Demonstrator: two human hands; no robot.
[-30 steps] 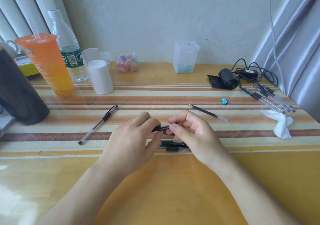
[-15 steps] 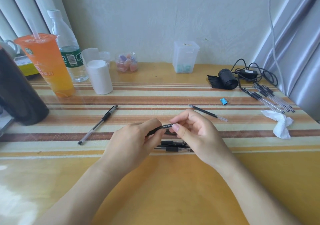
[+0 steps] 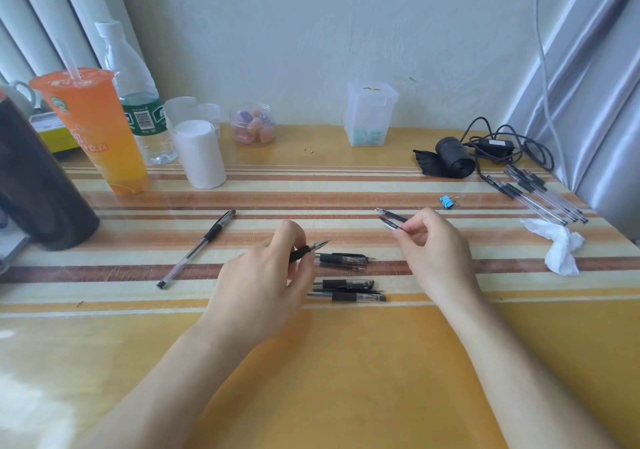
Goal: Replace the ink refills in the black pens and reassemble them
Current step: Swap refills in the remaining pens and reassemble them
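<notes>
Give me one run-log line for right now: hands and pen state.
phase: pen apart in two pieces | left hand: grips tipped front piece | right hand: pinches other black piece | table: loose black pens between hands

Take the cluster of pens [image 3: 346,291] in the middle of the table [image 3: 346,396] as the dial's centre. The left hand [image 3: 263,286], holding a pen tip piece [image 3: 310,250], is at 9 o'clock. The right hand [image 3: 433,251], holding a barrel [image 3: 390,224], is at 2 o'clock. A lone pen [image 3: 197,247] lies farther out, between 9 and 10. A cup [image 3: 93,130] stands at 10 o'clock, with a bottle [image 3: 138,95] behind it and a canister [image 3: 201,154] to its right. By the wall, a jar [image 3: 254,128] is at 11 and a box [image 3: 370,112] at 12. A roll [image 3: 453,157] is at 1, a row of pens [image 3: 540,195] at 2, and a tissue [image 3: 561,247] near 3.
</notes>
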